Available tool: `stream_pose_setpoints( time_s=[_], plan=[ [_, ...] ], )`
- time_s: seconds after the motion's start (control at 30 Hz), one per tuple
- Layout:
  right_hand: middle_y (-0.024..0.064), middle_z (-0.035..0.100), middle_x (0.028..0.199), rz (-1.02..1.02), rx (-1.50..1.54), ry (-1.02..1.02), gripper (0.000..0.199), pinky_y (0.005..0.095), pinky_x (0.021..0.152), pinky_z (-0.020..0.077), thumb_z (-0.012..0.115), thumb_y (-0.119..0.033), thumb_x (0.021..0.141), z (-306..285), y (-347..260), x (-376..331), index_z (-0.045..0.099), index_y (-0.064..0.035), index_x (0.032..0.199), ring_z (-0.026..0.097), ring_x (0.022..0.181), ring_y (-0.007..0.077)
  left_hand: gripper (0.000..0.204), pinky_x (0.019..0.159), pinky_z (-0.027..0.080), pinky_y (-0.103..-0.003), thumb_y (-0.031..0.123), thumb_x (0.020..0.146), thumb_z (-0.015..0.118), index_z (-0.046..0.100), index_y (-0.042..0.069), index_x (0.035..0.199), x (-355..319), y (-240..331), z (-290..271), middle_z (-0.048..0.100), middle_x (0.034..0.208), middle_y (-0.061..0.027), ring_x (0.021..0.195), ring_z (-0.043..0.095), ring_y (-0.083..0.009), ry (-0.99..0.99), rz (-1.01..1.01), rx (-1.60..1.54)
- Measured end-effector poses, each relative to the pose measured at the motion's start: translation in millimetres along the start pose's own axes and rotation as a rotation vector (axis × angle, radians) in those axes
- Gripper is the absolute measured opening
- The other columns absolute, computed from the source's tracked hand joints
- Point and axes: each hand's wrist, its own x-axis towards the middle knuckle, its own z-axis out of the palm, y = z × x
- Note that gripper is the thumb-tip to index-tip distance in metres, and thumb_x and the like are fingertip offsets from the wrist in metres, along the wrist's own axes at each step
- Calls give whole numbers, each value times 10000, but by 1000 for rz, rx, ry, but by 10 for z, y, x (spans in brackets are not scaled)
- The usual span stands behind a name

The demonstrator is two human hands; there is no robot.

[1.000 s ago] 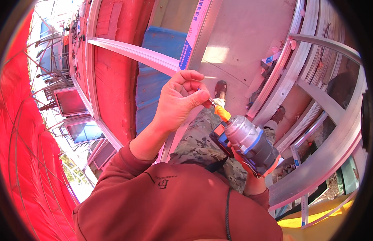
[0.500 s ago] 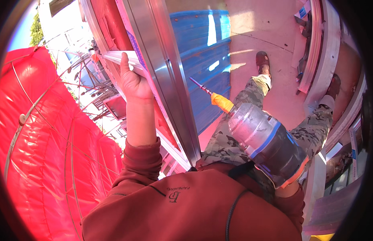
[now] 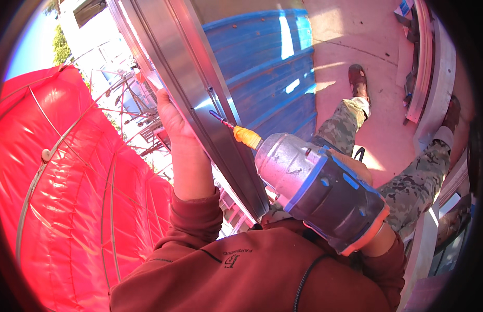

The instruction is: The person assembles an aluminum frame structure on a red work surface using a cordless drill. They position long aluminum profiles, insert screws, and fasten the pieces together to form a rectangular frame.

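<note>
In my right hand (image 3: 359, 165) is a cordless impact driver (image 3: 324, 192), grey at the nose with a black and blue body. Its body hides most of the fingers. Yellow wrapping (image 3: 246, 137) covers the base of its long bit (image 3: 220, 118), whose tip lies over the face of a long aluminium profile (image 3: 200, 93). Whether the tip touches the metal, I cannot tell. A small screw-like piece (image 3: 211, 90) shows on the profile just above the tip. My left hand (image 3: 178, 122) grips the profile's left edge, thumb up, with its other fingers hidden.
A blue ribbed metal sheet (image 3: 262, 57) lies beyond the profile. Long metal bars (image 3: 434, 78) run along the right over the pinkish floor (image 3: 345, 47). To the left hangs a red sheet (image 3: 80, 171) on thin poles. My legs (image 3: 413, 192) stand apart at the right.
The driver has moved left and up, bringing its bit over the aluminium profile. My left hand is still at the profile's edge; the white strip beside it no longer shows. The whole view has shifted slightly.
</note>
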Motion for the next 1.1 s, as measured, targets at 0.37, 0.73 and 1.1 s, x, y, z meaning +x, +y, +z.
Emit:
stream_pose_setpoints(
  time_s=[0.37,0.73,1.1],
  plan=[
    [109,722,1027,-70,-226,-28,329,298,713,544,616,-70,894,166,-71,227,649,42,1201,691,780,210,356,901,565,-397,120,835,595,556,-9,1164,-4,42,-155,671,1054,-148,963,680,-277,156,268,180],
    [53,680,1086,75,-403,-199,470,288,826,555,798,-79,770,16,-472,383,615,-2,1197,658,967,139,375,792,613,-354,137,857,610,451,-3,1166,-95,-169,132,627,987,-142,882,690,-246,310,265,80],
    [65,702,964,435,-679,-147,378,284,735,533,750,-64,795,347,-983,890,656,-9,1157,667,823,163,500,838,572,-450,228,839,637,400,-19,1203,-48,-249,262,516,1037,-177,945,593,-294,428,216,-100]
  ],
)
